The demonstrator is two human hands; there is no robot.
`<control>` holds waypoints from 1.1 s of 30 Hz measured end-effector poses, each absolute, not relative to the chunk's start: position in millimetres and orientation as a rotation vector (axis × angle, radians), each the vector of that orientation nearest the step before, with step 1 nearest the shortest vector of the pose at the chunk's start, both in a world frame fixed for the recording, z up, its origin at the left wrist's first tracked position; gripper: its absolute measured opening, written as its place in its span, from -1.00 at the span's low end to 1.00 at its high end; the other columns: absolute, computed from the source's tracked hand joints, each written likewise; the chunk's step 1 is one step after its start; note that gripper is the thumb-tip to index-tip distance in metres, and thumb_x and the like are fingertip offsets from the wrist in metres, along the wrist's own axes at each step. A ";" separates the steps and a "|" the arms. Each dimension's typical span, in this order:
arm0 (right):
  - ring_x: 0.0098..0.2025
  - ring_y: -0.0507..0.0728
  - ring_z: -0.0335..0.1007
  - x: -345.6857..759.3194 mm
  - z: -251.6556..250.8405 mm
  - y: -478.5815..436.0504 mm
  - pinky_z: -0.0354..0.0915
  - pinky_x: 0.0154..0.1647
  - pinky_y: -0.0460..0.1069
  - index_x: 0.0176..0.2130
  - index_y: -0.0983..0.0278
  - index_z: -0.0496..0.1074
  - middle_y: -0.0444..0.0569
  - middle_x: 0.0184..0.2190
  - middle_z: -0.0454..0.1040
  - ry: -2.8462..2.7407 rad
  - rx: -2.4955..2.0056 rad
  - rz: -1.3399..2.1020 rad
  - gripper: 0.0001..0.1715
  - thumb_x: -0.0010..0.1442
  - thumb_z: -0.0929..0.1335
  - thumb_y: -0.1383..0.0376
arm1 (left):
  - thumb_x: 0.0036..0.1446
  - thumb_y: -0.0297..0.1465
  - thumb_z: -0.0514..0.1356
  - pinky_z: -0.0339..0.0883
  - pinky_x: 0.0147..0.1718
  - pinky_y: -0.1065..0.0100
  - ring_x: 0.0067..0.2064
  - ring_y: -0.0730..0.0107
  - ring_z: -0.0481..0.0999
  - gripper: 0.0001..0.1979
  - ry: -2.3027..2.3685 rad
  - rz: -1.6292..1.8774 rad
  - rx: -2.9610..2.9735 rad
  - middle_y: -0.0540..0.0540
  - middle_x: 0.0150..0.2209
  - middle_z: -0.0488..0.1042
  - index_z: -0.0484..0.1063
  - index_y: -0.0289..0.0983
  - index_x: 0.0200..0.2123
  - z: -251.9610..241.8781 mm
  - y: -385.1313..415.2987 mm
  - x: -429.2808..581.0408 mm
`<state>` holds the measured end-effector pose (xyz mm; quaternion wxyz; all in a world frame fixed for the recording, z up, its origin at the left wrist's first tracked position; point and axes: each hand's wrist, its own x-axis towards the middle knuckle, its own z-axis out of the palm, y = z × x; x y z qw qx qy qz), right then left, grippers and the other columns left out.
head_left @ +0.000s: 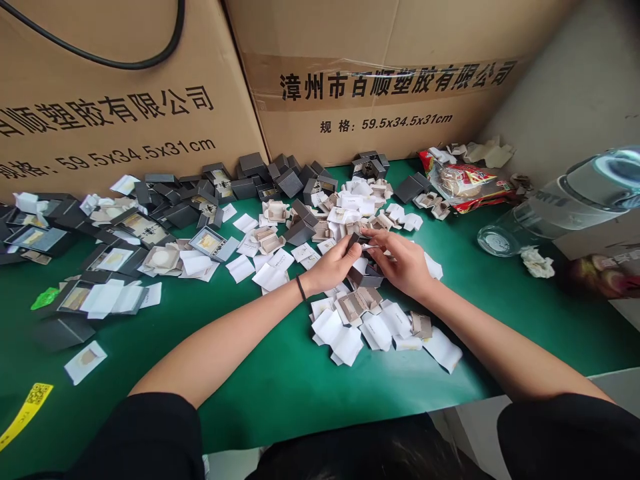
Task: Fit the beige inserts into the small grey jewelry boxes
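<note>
My left hand, with a dark band at the wrist, is closed around a small dark grey box. Close against it, the bent fingers of my right hand pinch a thin white piece of paper at the box's edge. My fingers partly hide both. Just below my hands lies another dark box, partly covered. Around them are folded grey-brown cardboard inserts and white paper slips.
Dark boxes are heaped along the back of the green table, before large cartons. At right stand a clear bottle and a red food packet. A yellow strip lies at left.
</note>
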<state>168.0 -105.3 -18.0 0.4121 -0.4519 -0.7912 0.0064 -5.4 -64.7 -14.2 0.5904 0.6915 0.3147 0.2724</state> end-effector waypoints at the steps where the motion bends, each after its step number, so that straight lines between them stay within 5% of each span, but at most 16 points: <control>1: -0.08 0.14 0.45 168.0 -17.4 -105.2 0.42 -0.15 0.03 -0.24 0.24 0.35 0.09 -0.10 0.50 -1.982 -1.120 0.027 -0.89 0.22 0.24 0.35 | 0.20 -0.07 -0.06 0.24 0.04 0.18 0.09 0.16 0.33 -0.49 0.730 0.634 1.608 -0.13 -0.20 0.47 0.21 -0.21 0.12 -14.2 -64.8 -5.5; 10: -0.21 0.10 0.49 166.2 -15.9 -107.2 0.42 -0.28 -0.02 -0.35 0.25 0.34 0.07 -0.18 0.53 -1.933 -1.120 -0.041 -0.93 0.20 0.28 0.36 | 0.20 -0.05 -0.09 0.27 -0.02 0.23 0.01 0.20 0.38 -0.47 0.715 0.573 1.610 -0.13 -0.16 0.45 0.19 -0.22 0.11 -13.0 -66.2 -7.4; 16: -0.16 0.11 0.47 166.5 -16.9 -107.5 0.42 -0.19 0.00 -0.26 0.25 0.37 0.06 -0.17 0.52 -1.936 -1.113 -0.027 -0.91 0.21 0.27 0.34 | 0.23 -0.08 -0.10 0.18 0.07 0.28 0.09 0.24 0.30 -0.49 0.665 0.622 1.659 -0.14 0.06 0.34 0.18 -0.27 0.12 -15.3 -65.1 -6.5; 25: -0.36 0.09 0.34 166.5 -16.1 -105.6 0.31 -0.37 0.01 -0.26 0.23 0.45 -0.01 -0.40 0.43 -1.910 -1.095 -0.278 -0.89 0.16 0.33 0.36 | 0.22 -0.07 -0.11 0.23 0.05 0.25 0.06 0.23 0.35 -0.49 0.689 0.592 1.670 -0.15 0.04 0.37 0.20 -0.26 0.10 -15.7 -64.6 -7.1; 33: -0.37 0.06 0.30 167.5 -18.1 -104.3 0.28 -0.40 -0.04 -0.20 0.25 0.43 -0.03 -0.40 0.41 -1.925 -1.043 -0.245 -0.80 0.14 0.32 0.44 | 0.23 -0.10 -0.10 0.14 0.13 0.27 0.14 0.26 0.28 -0.50 0.661 0.616 1.696 -0.14 0.13 0.30 0.18 -0.26 0.11 -16.5 -64.8 -6.3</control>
